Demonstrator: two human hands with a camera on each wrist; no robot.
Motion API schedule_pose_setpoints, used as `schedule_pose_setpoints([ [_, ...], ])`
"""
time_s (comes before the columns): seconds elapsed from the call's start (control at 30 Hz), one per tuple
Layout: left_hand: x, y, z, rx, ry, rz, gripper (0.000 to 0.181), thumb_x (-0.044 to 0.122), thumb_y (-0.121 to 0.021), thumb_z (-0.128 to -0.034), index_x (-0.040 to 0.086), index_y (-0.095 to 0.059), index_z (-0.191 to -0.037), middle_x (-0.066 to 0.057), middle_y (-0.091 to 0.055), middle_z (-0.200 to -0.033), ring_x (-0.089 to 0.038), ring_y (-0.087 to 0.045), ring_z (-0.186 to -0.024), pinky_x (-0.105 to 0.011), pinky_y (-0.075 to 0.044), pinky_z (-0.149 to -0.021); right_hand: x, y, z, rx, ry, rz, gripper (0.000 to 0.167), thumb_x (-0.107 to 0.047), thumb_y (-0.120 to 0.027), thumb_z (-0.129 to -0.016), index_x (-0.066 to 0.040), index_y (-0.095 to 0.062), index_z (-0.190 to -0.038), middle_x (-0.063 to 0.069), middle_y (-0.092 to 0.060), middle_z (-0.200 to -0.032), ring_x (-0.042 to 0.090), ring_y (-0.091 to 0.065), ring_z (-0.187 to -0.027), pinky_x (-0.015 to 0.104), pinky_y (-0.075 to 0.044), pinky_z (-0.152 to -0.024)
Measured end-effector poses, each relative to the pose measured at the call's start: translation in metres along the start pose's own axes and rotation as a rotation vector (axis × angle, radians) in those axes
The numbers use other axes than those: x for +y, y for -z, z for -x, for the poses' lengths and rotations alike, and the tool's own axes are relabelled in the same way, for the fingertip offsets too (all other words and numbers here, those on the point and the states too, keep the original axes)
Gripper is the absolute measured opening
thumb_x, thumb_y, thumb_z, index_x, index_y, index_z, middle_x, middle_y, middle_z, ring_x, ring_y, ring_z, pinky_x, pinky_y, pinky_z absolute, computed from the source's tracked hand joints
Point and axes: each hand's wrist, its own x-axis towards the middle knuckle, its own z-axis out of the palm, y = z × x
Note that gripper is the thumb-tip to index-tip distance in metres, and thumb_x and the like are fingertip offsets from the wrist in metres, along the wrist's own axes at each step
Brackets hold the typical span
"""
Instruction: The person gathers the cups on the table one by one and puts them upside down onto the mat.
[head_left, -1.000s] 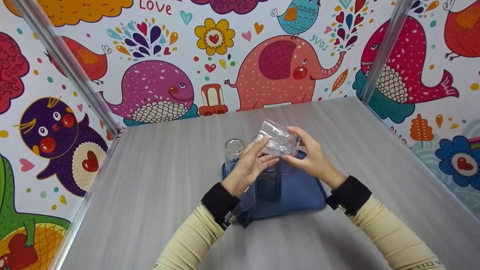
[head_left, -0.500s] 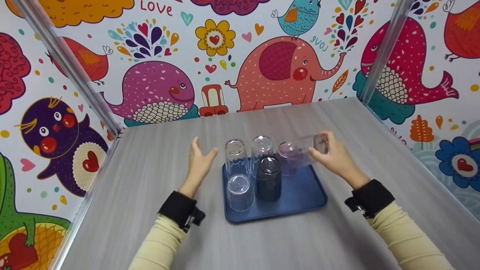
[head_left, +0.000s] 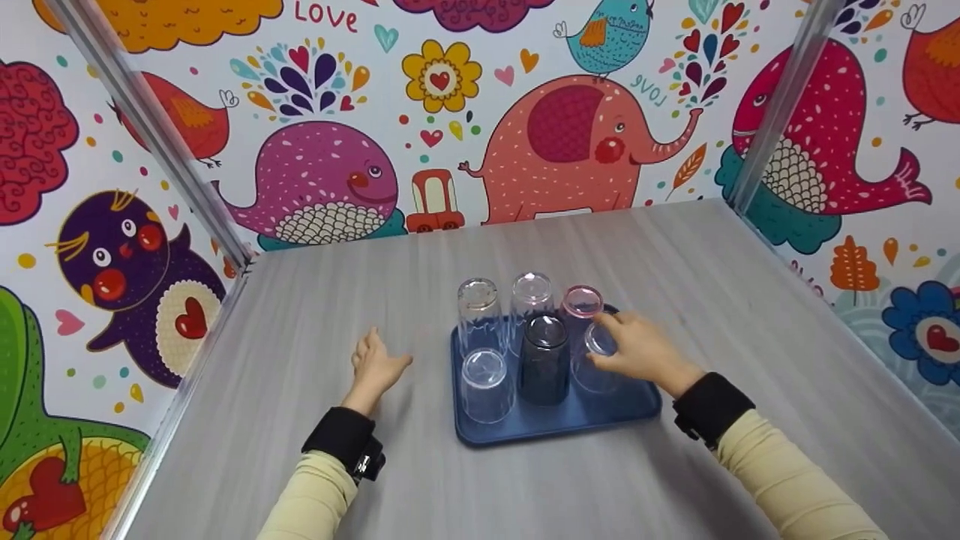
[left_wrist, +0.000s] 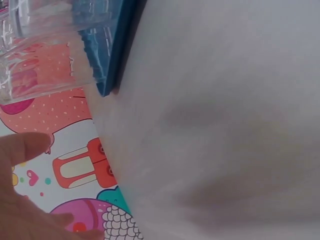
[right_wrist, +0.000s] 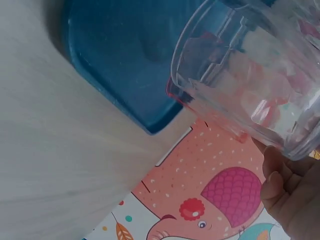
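Note:
My right hand point(head_left: 646, 349) grips a clear drinking glass point(head_left: 598, 375) near its base, which faces up. This glass is mouth down at the right part of the blue tray point(head_left: 585, 422); whether its rim touches the tray I cannot tell. In the right wrist view the glass point(right_wrist: 235, 85) is large, with my fingers point(right_wrist: 275, 187) at its base end. My left hand point(head_left: 375, 369) is over the table left of the tray, fingers spread and holding nothing. Beside the held glass are a dark grey glass point(head_left: 544, 371) and a pink-tinted glass point(head_left: 582, 302).
Also upside down on the tray are a short clear glass point(head_left: 487, 394) at front left and two taller clear glasses, one back left point(head_left: 480, 311) and one back middle point(head_left: 531, 300). The grey table point(head_left: 337, 300) meets cartoon-printed walls point(head_left: 442, 150) behind and at both sides.
Both hands held the clear glass tilted over the tray. My left hand let go and moved left, then slightly down. My right hand brought the glass down to the tray's right part, mouth down.

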Motion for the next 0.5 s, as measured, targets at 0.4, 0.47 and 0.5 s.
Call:
schedule_pose_setpoints([
  [0.4,-0.006,-0.009,0.004,-0.007,0.011,-0.016,0.081,0.017,-0.056,-0.0836,-0.013,-0.007,-0.14,-0.036,-0.006,-0.144,-0.052,-0.003,-0.131,-0.059,-0.012,-0.106,0.001,-0.012,0.006,-0.049,0.008,-0.019,0.058,-0.036,-0.067,-0.072,-0.002,-0.056,-0.118,0.023,-0.06,-0.1,0.038,-0.057,-0.087,0.051,-0.047,-0.074],
  [0.47,-0.007,-0.011,0.004,0.0,0.003,-0.002,0.08,0.016,-0.056,-0.084,-0.013,-0.007,-0.14,-0.036,-0.005,-0.144,-0.052,-0.003,-0.131,-0.059,-0.012,-0.106,0.001,-0.011,0.008,-0.056,-0.001,-0.04,0.059,-0.035,-0.067,-0.074,-0.002,-0.055,-0.121,0.023,-0.059,-0.102,0.038,-0.057,-0.088,0.052,-0.046,-0.075],
  [0.5,-0.008,-0.012,0.004,0.002,0.0,0.002,0.08,0.015,-0.056,-0.0843,-0.013,-0.007,-0.14,-0.036,-0.005,-0.144,-0.052,-0.003,-0.131,-0.059,-0.012,-0.106,0.001,-0.011,0.01,-0.059,-0.006,-0.047,0.059,-0.035,-0.067,-0.074,-0.003,-0.054,-0.122,0.023,-0.058,-0.103,0.038,-0.056,-0.089,0.052,-0.046,-0.076],
])
